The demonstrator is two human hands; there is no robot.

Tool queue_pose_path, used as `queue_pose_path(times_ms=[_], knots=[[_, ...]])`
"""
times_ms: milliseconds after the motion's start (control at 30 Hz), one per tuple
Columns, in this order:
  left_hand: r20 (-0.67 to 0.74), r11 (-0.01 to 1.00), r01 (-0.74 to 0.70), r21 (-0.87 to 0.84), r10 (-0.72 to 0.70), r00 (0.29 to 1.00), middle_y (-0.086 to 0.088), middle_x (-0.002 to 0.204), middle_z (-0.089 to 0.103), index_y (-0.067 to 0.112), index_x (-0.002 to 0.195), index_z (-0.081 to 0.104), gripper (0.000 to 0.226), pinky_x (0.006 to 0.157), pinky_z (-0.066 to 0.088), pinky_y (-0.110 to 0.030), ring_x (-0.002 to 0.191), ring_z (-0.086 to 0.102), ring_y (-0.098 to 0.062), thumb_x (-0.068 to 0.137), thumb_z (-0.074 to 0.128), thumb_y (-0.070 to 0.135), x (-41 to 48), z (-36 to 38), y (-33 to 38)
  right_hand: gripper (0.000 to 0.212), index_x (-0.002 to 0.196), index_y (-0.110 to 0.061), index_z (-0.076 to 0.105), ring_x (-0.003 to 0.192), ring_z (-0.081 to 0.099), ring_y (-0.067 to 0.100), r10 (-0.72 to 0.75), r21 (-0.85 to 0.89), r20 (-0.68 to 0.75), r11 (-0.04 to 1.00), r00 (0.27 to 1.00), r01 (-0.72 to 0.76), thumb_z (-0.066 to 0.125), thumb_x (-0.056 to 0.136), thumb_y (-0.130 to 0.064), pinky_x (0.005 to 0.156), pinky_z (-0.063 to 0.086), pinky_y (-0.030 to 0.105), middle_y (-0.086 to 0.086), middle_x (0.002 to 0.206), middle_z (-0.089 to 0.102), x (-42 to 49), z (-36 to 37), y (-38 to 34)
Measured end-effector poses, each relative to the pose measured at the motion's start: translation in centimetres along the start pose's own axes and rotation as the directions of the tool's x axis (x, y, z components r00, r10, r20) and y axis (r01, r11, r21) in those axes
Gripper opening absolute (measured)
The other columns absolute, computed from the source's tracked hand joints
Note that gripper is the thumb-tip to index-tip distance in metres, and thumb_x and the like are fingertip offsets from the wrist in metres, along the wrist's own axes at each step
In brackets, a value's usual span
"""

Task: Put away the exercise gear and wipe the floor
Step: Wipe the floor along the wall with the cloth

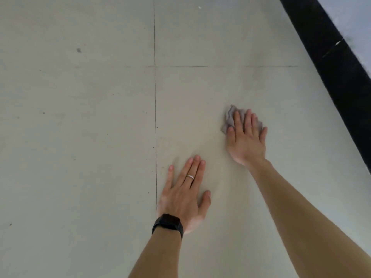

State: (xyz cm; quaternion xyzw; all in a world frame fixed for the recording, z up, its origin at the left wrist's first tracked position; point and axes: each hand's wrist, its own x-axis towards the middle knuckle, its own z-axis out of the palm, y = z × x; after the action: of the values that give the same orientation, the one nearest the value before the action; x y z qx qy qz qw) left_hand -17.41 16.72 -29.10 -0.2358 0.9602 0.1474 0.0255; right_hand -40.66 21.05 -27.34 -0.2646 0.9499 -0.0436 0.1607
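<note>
A pale grey tiled floor (90, 137) fills the view. My right hand (246, 137) lies flat with straight fingers on a small crumpled grey cloth (229, 117), pressing it against the floor; most of the cloth is hidden under the palm and fingers. Nearer to me and to the left, my left hand (185, 193) rests flat on the bare tile with fingers spread, a ring on one finger and a black watch on the wrist. No exercise gear shows in the view.
A black skirting strip (329, 57) runs diagonally along the wall at the upper right. Thin grout lines cross the floor, one vertical just left of my left hand. Small dark specks dot the tiles on the left.
</note>
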Motion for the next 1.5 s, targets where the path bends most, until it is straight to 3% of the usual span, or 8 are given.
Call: queue_pose_path(times_ms=[167, 300, 400, 633, 867, 1233, 1400, 1500], knots=[[0.032, 1.0, 0.011, 0.027, -0.012, 0.999, 0.004, 0.166, 0.004, 0.018, 0.159, 0.006, 0.073, 0.121, 0.003, -0.05, 0.152, 0.0, -0.009, 0.097, 0.027, 0.051, 0.0, -0.3, 0.0, 0.056, 0.157, -0.038, -0.002, 0.152, -0.015, 0.013, -0.456, -0.093, 0.043, 0.884, 0.889, 0.458, 0.01, 0.104, -0.047, 0.122, -0.008, 0.045, -0.006, 0.166, -0.013, -3.9, 1.7, -2.4], [0.016, 1.0, 0.016, 0.024, -0.016, 1.0, 0.007, 0.166, -0.004, 0.02, 0.158, 0.001, 0.073, 0.121, -0.001, -0.048, 0.152, -0.006, -0.007, 0.097, 0.023, 0.053, -0.1, -0.3, 0.0, 0.057, 0.157, -0.037, -0.003, 0.152, -0.013, 0.013, -0.069, -0.035, -0.018, 0.997, 0.997, 0.069, 0.014, 0.104, -0.049, 0.122, -0.005, 0.05, -0.004, 0.167, -0.011, -1.4, -1.0, 7.0], [0.01, 0.999, 0.012, 0.037, -0.012, 1.0, 0.009, 0.166, -0.003, 0.023, 0.159, 0.002, 0.072, 0.121, -0.002, -0.048, 0.152, -0.006, -0.007, 0.096, 0.022, 0.053, -0.1, -0.2, -0.1, 0.061, 0.158, -0.031, -0.006, 0.152, -0.016, 0.016, 0.199, 0.005, -0.003, 0.98, 0.98, -0.199, 0.011, 0.103, -0.05, 0.122, -0.008, 0.053, 0.002, 0.166, -0.016, -3.8, -1.6, 12.4], [0.008, 0.964, -0.11, 0.241, 0.112, 0.994, -0.018, 0.144, 0.051, 0.001, 0.141, 0.049, 0.072, 0.122, 0.007, -0.053, 0.141, 0.037, -0.033, 0.086, 0.032, 0.045, 2.0, -2.2, 1.5, 0.059, 0.155, -0.036, -0.015, 0.15, -0.022, 0.016, 0.189, 0.054, -0.009, 0.981, 0.982, -0.189, 0.008, 0.103, -0.051, 0.121, -0.013, 0.05, 0.001, 0.164, -0.022, -7.2, -0.3, 12.8], [0.076, 0.995, -0.097, 0.026, 0.095, 0.993, 0.005, 0.163, -0.022, 0.026, 0.156, -0.014, 0.072, 0.12, -0.013, -0.051, 0.149, -0.023, -0.011, 0.099, 0.018, 0.056, 9.8, 0.2, 12.3, 0.06, 0.156, -0.033, -0.016, 0.15, -0.024, 0.018, 0.109, 0.037, -0.062, 0.994, 0.992, -0.107, 0.008, 0.104, -0.05, 0.122, -0.013, 0.044, 0.003, 0.164, -0.024, -6.8, -0.1, 13.8], [-0.047, 0.998, -0.059, -0.017, 0.059, 0.997, 0.003, 0.166, 0.0, 0.024, 0.159, 0.008, 0.077, 0.121, 0.001, -0.054, 0.153, -0.004, -0.013, 0.091, 0.023, 0.059, 10.6, 2.8, 13.2, 0.059, 0.156, -0.034, -0.016, 0.151, -0.021, 0.019, -0.01, -0.029, -0.021, 1.0, 1.0, 0.009, 0.009, 0.104, -0.049, 0.122, -0.012, 0.042, 0.004, 0.164, -0.022, 2.3, -3.6, 17.6], [-0.032, 0.998, -0.052, -0.023, 0.051, 0.998, 0.002, 0.165, 0.009, 0.022, 0.158, 0.017, 0.078, 0.121, 0.004, -0.055, 0.153, 0.006, -0.015, 0.09, 0.028, 0.059, 11.0, 3.0, 13.3, 0.061, 0.159, -0.014, -0.001, 0.152, -0.015, 0.02, 0.296, -0.155, -0.164, 0.934, 0.941, -0.321, 0.01, 0.106, -0.041, 0.123, -0.008, 0.044, 0.007, 0.166, -0.014, 5.2, -6.2, 23.6], [0.002, 0.999, -0.045, -0.001, 0.045, 0.999, 0.004, 0.166, 0.002, 0.024, 0.158, 0.01, 0.078, 0.121, 0.002, -0.055, 0.153, -0.001, -0.014, 0.091, 0.022, 0.06, 11.0, 2.7, 13.5, 0.059, 0.159, -0.013, 0.0, 0.153, -0.01, 0.02, 0.204, -0.005, -0.113, 0.979, 0.972, -0.206, 0.016, 0.107, -0.036, 0.124, -0.007, 0.044, 0.005, 0.167, -0.008, 4.0, -5.2, 20.9]])
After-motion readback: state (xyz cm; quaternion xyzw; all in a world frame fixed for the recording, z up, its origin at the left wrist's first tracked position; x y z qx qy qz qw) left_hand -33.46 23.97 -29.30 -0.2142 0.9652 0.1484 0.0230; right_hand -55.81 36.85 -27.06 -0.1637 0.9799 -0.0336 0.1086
